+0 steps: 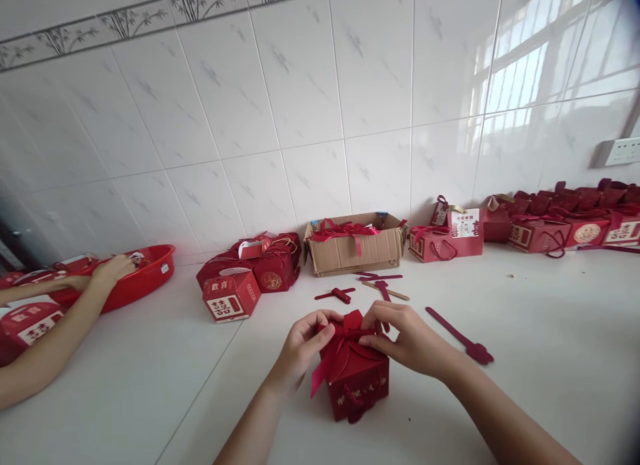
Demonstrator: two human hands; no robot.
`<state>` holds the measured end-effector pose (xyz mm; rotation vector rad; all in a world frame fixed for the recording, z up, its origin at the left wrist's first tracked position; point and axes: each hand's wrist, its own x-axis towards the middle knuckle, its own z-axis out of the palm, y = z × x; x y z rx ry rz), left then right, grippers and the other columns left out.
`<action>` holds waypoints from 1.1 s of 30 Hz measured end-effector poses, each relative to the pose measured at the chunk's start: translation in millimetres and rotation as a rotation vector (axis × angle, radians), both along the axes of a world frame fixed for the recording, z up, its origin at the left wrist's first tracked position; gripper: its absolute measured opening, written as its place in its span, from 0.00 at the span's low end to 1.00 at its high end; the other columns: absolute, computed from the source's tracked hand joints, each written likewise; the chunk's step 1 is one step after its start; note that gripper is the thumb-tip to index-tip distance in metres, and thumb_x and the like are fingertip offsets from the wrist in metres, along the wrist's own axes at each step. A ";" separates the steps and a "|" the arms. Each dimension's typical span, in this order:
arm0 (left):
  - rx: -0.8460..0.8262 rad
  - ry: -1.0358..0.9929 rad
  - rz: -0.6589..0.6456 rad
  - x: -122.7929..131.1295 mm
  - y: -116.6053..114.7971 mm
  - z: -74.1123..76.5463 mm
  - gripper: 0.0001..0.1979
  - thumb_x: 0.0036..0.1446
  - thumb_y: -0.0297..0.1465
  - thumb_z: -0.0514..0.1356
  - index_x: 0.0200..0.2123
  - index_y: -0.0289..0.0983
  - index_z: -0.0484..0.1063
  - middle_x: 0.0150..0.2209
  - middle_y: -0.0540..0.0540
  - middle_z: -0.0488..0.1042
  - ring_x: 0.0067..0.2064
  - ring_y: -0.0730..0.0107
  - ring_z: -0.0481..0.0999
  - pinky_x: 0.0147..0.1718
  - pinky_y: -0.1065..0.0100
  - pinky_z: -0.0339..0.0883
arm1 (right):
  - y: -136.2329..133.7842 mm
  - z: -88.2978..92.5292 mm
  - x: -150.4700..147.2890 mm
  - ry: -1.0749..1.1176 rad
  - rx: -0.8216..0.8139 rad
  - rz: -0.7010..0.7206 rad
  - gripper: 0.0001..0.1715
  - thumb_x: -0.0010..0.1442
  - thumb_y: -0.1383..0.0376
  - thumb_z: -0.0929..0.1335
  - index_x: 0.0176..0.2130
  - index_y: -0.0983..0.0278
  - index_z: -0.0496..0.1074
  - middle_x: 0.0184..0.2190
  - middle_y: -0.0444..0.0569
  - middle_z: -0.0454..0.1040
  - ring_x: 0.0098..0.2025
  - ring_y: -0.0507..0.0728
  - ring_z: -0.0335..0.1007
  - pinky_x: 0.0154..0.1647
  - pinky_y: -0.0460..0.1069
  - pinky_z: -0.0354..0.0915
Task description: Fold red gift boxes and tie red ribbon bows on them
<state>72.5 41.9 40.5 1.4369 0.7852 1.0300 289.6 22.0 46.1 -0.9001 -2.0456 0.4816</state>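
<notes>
In the head view a small dark-red gift box with gold lettering stands on the white table in front of me. A red ribbon is tied in a bow across its folded top, and one tail hangs down the left side. My left hand pinches the ribbon at the left of the bow between thumb and fingers. From the right, my right hand pinches the ribbon at the other side, fingertips bent close to the knot. A dark-red tag shows under the box's front edge.
Behind lie loose red straps and a cardboard box of ribbons. A longer red strap lies right. Red gift boxes stand along the wall. At left, another person's arms reach into a red basin.
</notes>
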 end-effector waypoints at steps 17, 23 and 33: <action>0.059 0.094 0.100 4.8 1.7 0.8 0.20 0.48 0.35 0.65 0.21 0.37 0.53 0.39 0.45 0.72 0.37 0.70 0.69 0.36 0.70 0.62 | -2.4 -2.6 -10.2 0.081 -0.011 -0.037 0.13 0.56 0.58 0.69 0.27 0.63 0.66 0.28 0.44 0.64 0.26 0.50 0.57 0.26 0.46 0.61; 0.163 0.202 0.103 4.0 2.8 7.5 0.19 0.50 0.33 0.63 0.20 0.38 0.52 0.37 0.45 0.73 0.39 0.66 0.69 0.40 0.67 0.61 | -1.1 -2.2 -10.2 0.101 -0.057 -0.033 0.12 0.60 0.60 0.66 0.27 0.63 0.69 0.31 0.46 0.66 0.27 0.50 0.58 0.27 0.46 0.60; 0.130 0.197 0.060 6.6 2.4 7.2 0.23 0.48 0.33 0.64 0.18 0.39 0.47 0.33 0.44 0.73 0.39 0.65 0.70 0.39 0.68 0.62 | 0.8 -4.9 -10.7 -0.045 0.092 -0.101 0.17 0.63 0.60 0.63 0.25 0.63 0.65 0.25 0.46 0.65 0.29 0.53 0.60 0.29 0.48 0.61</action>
